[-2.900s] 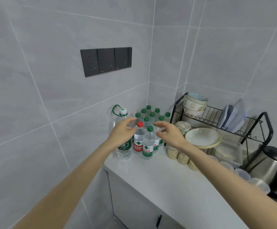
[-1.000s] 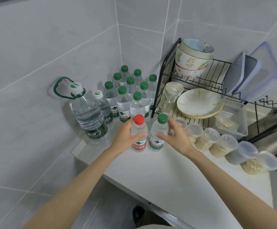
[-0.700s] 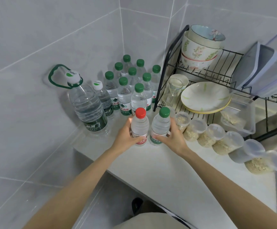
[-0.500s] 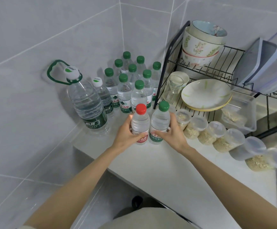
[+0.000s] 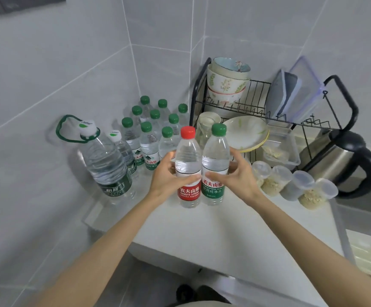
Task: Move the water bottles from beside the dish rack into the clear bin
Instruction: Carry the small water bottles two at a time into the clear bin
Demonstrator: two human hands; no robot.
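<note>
My left hand (image 5: 165, 177) grips a red-capped water bottle (image 5: 187, 160) with a red label. My right hand (image 5: 236, 178) grips a green-capped water bottle (image 5: 216, 156) with a green label. Both bottles stand upright, side by side and touching, in front of the rest of the group. Several more green-capped bottles (image 5: 150, 131) stand in the corner beside the black dish rack (image 5: 257, 103). What looks like a clear bin wall (image 5: 340, 229) shows at the lower right; only part of it is in view.
A large bottle with a green carry loop (image 5: 104, 160) and a white-capped bottle (image 5: 122, 149) stand at the left, by the wall. Lidded jars of grain (image 5: 291, 182) line the white counter (image 5: 202, 231). A steel kettle (image 5: 344, 165) sits at the right.
Both hands have closed around the two front bottles and drawn them away from the group, toward me. The camera has tilted down and moved closer.
</note>
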